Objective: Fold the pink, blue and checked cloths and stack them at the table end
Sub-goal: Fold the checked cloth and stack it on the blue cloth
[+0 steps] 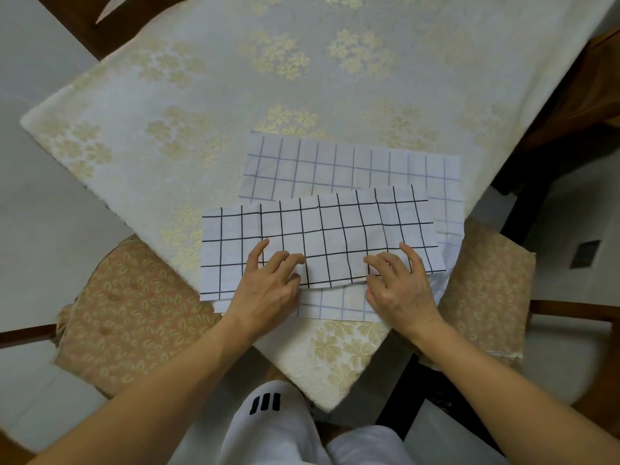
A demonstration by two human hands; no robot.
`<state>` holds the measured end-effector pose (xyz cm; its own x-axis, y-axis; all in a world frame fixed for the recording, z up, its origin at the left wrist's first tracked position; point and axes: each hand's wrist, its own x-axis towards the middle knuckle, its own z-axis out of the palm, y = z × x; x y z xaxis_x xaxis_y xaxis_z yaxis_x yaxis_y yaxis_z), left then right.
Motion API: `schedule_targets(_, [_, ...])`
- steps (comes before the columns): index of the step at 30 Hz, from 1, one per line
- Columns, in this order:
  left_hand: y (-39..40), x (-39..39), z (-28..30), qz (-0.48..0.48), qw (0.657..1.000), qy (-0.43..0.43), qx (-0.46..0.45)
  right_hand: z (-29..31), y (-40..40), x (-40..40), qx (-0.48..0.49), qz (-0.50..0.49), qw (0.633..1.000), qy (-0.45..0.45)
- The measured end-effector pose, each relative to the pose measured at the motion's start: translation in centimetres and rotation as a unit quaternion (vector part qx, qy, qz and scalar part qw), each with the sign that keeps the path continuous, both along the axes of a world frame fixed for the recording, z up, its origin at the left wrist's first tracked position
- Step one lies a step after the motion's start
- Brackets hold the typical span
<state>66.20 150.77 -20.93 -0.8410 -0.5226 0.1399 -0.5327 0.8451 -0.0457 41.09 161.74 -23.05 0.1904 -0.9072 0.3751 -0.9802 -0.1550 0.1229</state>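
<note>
The white checked cloth (335,229) lies on the near corner of the table, its near part folded back over itself so that a flap with dark grid lines lies on the paler underside. My left hand (268,286) and my right hand (399,286) sit side by side on the flap's near edge. Their fingers are bent on top of the flap and their thumbs are at its edge, pinching it. The cloth's right end hangs slightly past the table edge. No pink or blue cloth is in view.
The table (208,95) wears a cream cover with gold flowers. Two chairs with tan cushions flank the corner, one at the left (134,307), one at the right (486,283). My white-trousered legs show below.
</note>
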Motion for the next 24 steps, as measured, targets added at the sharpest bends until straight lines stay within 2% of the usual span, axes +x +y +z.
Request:
schedule_targets(6, [0.9, 1.0, 0.4, -0.017, 1.0, -0.015, 0.021, 0.7, 1.6, -0.4, 0.059, 0.024, 0.998, 0.01])
schedule_targets(11, [1.6, 1.6, 1.1, 0.008, 0.997, -0.041, 0.072, 2.2, 1.5, 0.5, 0.102, 0.004, 0.993, -0.05])
schedule_targets(15, [-0.1, 0.5, 1.3, 0.074, 0.99, -0.048, 0.107, 2.6, -1.8, 2.5, 0.129, -0.003, 0.987, -0.101])
schedule_targets(19, [-2.0, -1.0, 0.3, 0.099, 0.986, -0.045, 0.129, 2.1, -6.3, 5.5, 0.195, -0.034, 0.972, -0.13])
schedule_targets(24, [-4.2, -0.6, -2.1, 0.138, 0.976, -0.06, 0.157, 0.0, -9.0, 5.2, 0.283, -0.11, 0.945, -0.123])
